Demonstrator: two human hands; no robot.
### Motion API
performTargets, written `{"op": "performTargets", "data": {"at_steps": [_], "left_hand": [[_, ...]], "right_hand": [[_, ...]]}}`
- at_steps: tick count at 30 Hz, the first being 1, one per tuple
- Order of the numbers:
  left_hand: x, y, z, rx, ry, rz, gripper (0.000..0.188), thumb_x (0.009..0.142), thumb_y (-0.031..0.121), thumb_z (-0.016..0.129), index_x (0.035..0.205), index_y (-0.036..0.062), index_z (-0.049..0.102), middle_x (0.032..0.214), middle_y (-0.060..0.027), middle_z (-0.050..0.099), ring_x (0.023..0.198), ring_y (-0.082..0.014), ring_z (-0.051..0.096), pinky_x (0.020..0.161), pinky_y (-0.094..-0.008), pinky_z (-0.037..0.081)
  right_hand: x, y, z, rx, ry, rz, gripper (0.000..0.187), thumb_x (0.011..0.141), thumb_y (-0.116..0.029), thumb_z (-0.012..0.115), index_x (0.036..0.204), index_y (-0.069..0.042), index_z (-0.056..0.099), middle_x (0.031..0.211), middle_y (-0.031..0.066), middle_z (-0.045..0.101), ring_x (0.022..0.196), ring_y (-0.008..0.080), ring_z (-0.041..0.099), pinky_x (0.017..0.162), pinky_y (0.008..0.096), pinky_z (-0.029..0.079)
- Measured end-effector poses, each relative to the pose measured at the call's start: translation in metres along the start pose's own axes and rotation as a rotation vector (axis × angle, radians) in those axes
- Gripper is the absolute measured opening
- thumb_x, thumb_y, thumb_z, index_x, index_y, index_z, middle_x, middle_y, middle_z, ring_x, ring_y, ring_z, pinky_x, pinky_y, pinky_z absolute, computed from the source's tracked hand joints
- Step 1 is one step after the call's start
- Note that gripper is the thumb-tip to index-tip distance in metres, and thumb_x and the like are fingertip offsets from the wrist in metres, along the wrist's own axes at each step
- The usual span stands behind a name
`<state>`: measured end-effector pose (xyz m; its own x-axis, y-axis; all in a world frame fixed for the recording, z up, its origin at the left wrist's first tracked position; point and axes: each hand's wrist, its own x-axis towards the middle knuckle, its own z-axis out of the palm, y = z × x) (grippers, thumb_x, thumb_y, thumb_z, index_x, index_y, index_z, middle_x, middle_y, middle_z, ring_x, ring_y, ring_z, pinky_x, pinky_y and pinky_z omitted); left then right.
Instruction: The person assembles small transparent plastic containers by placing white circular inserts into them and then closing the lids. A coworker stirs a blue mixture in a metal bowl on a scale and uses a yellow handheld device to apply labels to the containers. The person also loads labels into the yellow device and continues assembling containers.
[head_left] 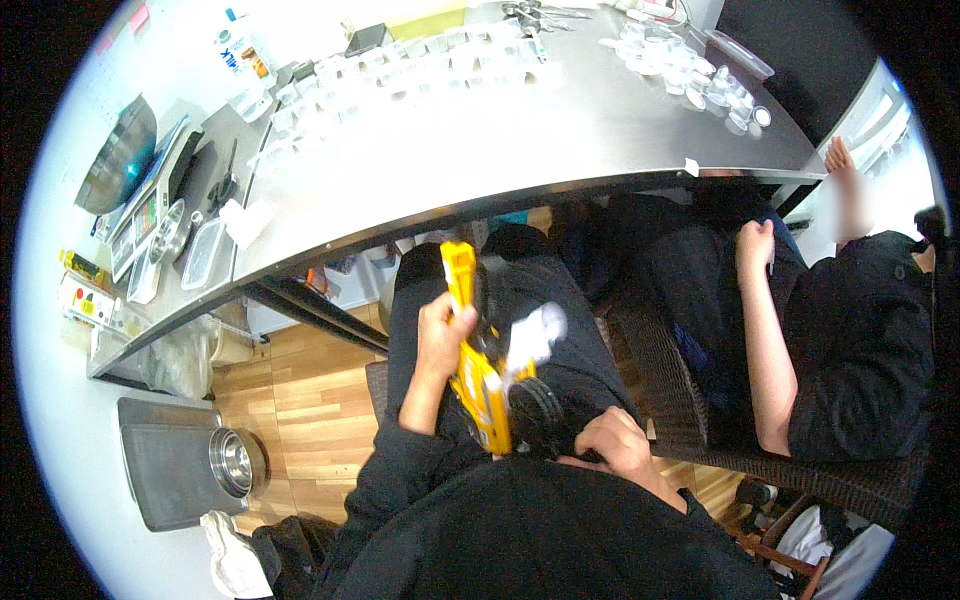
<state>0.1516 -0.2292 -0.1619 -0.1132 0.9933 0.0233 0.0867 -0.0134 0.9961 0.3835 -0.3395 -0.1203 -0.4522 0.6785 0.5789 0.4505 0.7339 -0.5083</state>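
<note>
My left hand (440,335) is closed around a yellow and black toy vehicle (490,405), which stands upright over my lap with its long yellow end up. Its black wheels (537,408) face to the right. A blurred white piece (537,335), perhaps crumpled paper, shows beside the vehicle; whether it touches it I cannot tell. My right hand (615,443) lies low over my right thigh, just right of the wheels. Its fingers are curled in, and whatever they may hold is hidden.
A steel table (560,150) spans the front, with rows of clear plastic cups (400,75) and a heap of small containers (690,75). At left are bowls (120,155) and scales. Another person (850,340) sits close on my right. Metal trays (165,450) and bowls stand on the floor.
</note>
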Motion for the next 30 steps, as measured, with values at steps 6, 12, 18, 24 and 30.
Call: {"op": "performTargets", "data": {"at_steps": [6,12,18,24,30], "left_hand": [[0.009,-0.02,-0.004,0.078,-0.026,0.12,0.029,0.081,0.028,0.064,0.08,-0.0017,0.06,0.065,-0.0048,0.057,0.063,-0.0105,0.052,0.058,-0.0298,0.041],[0.012,-0.021,0.0,0.048,-0.004,0.137,0.032,0.086,0.028,0.062,0.07,0.0008,0.054,0.061,0.0002,0.049,0.06,-0.0077,0.044,0.055,-0.0274,0.036],[0.006,-0.014,-0.006,-0.034,0.032,0.204,0.034,0.086,0.03,0.061,0.07,0.0021,0.052,0.063,0.0023,0.049,0.061,-0.0073,0.043,0.056,-0.0256,0.036],[0.001,-0.002,-0.01,-0.035,0.059,0.359,0.047,0.083,0.046,0.062,0.078,-0.0004,0.059,0.076,-0.0035,0.055,0.072,-0.0115,0.049,0.065,-0.0273,0.039],[0.003,0.009,-0.01,0.01,0.056,0.495,0.058,0.079,0.057,0.06,0.077,-0.0014,0.059,0.077,-0.0072,0.057,0.075,-0.019,0.054,0.07,-0.0316,0.042]], "right_hand": [[0.003,0.002,-0.003,-0.079,0.1,-0.047,0.037,0.059,-0.027,0.087,0.075,-0.011,0.058,0.079,0.0036,0.058,0.069,0.0194,0.059,0.055,0.0305,0.046],[0.018,0.0,-0.018,0.207,-0.03,0.412,0.045,0.062,-0.021,0.085,0.093,-0.005,0.057,0.092,0.009,0.058,0.076,0.0218,0.059,0.067,0.0306,0.05],[0.011,0.004,-0.014,0.378,-0.19,0.397,0.047,0.063,-0.02,0.084,0.095,-0.005,0.054,0.095,0.0096,0.058,0.079,0.02,0.059,0.07,0.0295,0.051],[0.004,0.012,-0.02,0.444,-0.302,0.442,0.036,0.065,-0.002,0.069,0.098,-0.004,0.055,0.098,0.0092,0.059,0.083,0.0185,0.061,0.068,0.0276,0.049],[0.057,0.029,-0.033,0.246,-0.108,0.112,0.034,0.066,0.007,0.055,0.098,-0.005,0.056,0.115,0.0145,0.058,0.102,0.0269,0.058,0.083,0.0353,0.048]]}}
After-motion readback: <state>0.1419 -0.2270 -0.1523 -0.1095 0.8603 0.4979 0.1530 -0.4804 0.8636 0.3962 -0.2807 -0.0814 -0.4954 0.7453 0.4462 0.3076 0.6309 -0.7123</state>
